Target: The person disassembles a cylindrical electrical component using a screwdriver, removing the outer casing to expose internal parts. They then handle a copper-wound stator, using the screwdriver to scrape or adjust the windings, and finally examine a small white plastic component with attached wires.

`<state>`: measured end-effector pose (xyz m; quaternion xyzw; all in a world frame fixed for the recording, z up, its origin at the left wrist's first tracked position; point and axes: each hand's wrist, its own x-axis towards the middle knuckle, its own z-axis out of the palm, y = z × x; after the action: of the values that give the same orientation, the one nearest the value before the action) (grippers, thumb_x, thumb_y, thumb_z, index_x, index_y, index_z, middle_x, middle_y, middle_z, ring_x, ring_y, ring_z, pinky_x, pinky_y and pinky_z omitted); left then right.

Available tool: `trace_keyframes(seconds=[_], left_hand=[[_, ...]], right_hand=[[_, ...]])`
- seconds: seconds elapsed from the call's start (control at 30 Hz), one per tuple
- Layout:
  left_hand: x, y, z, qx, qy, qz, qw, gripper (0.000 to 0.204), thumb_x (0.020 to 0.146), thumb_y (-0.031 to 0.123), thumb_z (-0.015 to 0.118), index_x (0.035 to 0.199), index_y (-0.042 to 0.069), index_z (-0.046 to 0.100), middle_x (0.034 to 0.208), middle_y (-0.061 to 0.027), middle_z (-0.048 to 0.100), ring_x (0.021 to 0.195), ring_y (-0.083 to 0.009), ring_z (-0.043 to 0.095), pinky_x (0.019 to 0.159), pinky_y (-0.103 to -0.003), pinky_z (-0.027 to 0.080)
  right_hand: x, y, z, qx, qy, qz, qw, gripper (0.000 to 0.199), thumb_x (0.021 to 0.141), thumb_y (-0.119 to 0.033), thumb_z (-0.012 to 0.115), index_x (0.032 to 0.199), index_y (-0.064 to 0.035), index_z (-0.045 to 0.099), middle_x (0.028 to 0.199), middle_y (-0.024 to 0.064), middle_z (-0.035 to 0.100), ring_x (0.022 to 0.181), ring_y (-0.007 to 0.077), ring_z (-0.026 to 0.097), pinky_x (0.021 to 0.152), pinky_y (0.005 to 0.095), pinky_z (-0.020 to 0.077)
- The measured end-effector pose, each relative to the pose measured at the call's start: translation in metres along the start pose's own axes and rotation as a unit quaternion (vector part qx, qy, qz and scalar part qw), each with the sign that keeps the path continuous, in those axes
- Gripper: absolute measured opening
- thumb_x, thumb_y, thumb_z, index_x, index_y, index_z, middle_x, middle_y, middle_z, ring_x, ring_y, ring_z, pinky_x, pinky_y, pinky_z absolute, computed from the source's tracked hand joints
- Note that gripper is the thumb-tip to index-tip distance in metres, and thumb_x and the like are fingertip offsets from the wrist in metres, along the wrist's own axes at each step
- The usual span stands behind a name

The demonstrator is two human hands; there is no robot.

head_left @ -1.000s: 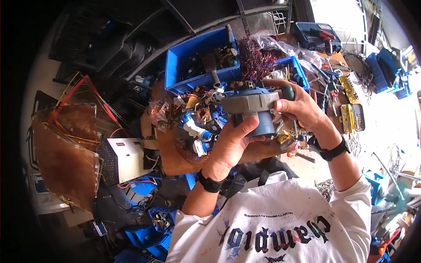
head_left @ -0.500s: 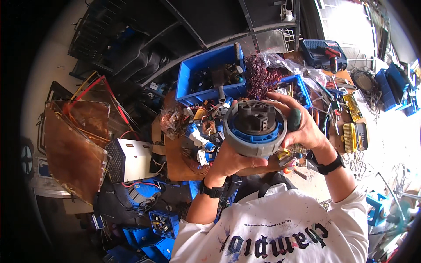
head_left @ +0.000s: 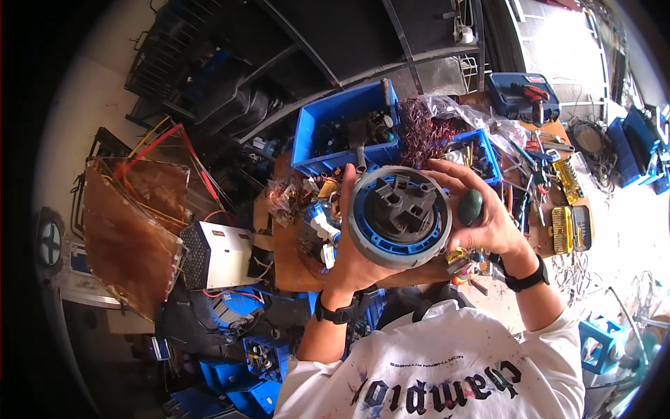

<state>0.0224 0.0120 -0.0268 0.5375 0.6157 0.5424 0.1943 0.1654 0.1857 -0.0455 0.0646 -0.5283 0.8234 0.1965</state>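
A round industrial plug connector (head_left: pixel 403 208), with a grey outer collar, a blue inner ring and a dark grey contact core, is held up above the workbench. My left hand (head_left: pixel 361 262) is closed around its left and lower side, fingers reaching up the collar. On the other side my right hand (head_left: pixel 494 227) grips a dark green rounded handle (head_left: pixel 470 207) between thumb and fingers, close against the collar. The handle points end-on toward me, so the rest of that tool is hidden. The connector's open face is tilted up toward me.
A wooden workbench (head_left: pixel 293 269) carries loose electrical parts and blue-and-white connectors (head_left: pixel 322 225). Behind stand a blue crate (head_left: pixel 328 164) of dark parts, a copper wire heap (head_left: pixel 422 129) and a smaller blue bin (head_left: pixel 492 150). Hand tools, a bit set (head_left: pixel 562 230) and a red drill (head_left: pixel 536 101) lie right.
The connector has been tipped, so its face and contact core show more fully. My left fingers now stretch up along its left side. The green handle stays in my right hand.
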Motion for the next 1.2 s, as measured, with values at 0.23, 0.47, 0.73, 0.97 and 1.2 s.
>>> trace_keyframes(seconds=[0.23, 0.47, 0.73, 0.97, 1.2], left_hand=[[0.002, 0.008, 0.004, 0.05, 0.003, 0.038, 0.998, 0.138, 0.059, 0.016, 0.091, 0.148, 0.011, -0.015, 0.14, -0.0154, 0.041, 0.128, -0.025, 0.046, 0.112, -0.041, 0.03], [-0.001, -0.003, 0.001, -0.083, -0.055, 0.0, 0.995, 0.116, 0.073, 0.021, 0.084, 0.149, 0.012, -0.003, 0.135, -0.0121, 0.049, 0.123, -0.0182, 0.05, 0.113, -0.04, 0.03], [-0.002, 0.006, 0.005, 0.011, -0.031, 0.007, 0.999, 0.117, 0.071, 0.011, 0.083, 0.148, 0.01, -0.006, 0.132, -0.0129, 0.051, 0.118, -0.02, 0.055, 0.112, -0.039, 0.031], [-0.008, -0.01, 0.007, -0.112, -0.002, -0.03, 0.993, 0.129, 0.065, 0.012, 0.088, 0.148, 0.009, -0.011, 0.134, -0.0141, 0.049, 0.121, -0.0215, 0.053, 0.112, -0.039, 0.031], [-0.008, -0.006, 0.009, 0.063, 0.028, 0.044, 0.997, 0.118, 0.064, 0.024, 0.089, 0.148, 0.002, 0.009, 0.135, -0.0146, 0.049, 0.123, -0.0243, 0.051, 0.108, -0.039, 0.035]], right_hand=[[-0.006, 0.0, 0.007, -0.141, -0.003, -0.051, 0.989, 0.119, 0.052, -0.023, 0.095, 0.146, -0.0003, 0.026, 0.148, 0.0157, 0.036, 0.136, 0.0256, 0.037, 0.112, 0.0371, 0.0297], [-0.015, 0.007, 0.001, -0.112, -0.011, -0.076, 0.991, 0.114, 0.052, -0.019, 0.095, 0.144, 0.0011, 0.031, 0.147, 0.0146, 0.039, 0.134, 0.0235, 0.04, 0.109, 0.036, 0.0339], [-0.015, 0.007, -0.005, -0.141, -0.023, -0.11, 0.984, 0.112, 0.05, -0.02, 0.096, 0.143, -0.0013, 0.036, 0.146, 0.0148, 0.041, 0.13, 0.023, 0.044, 0.105, 0.0368, 0.0389], [-0.014, 0.005, -0.004, -0.18, -0.024, -0.132, 0.974, 0.11, 0.051, -0.02, 0.095, 0.142, -0.0006, 0.037, 0.144, 0.016, 0.044, 0.123, 0.022, 0.052, 0.092, 0.0328, 0.0485], [-0.013, 0.006, -0.003, -0.182, -0.018, -0.157, 0.97, 0.109, 0.05, -0.02, 0.095, 0.142, -0.0017, 0.038, 0.144, 0.0195, 0.043, 0.126, 0.0249, 0.05, 0.096, 0.036, 0.047]])
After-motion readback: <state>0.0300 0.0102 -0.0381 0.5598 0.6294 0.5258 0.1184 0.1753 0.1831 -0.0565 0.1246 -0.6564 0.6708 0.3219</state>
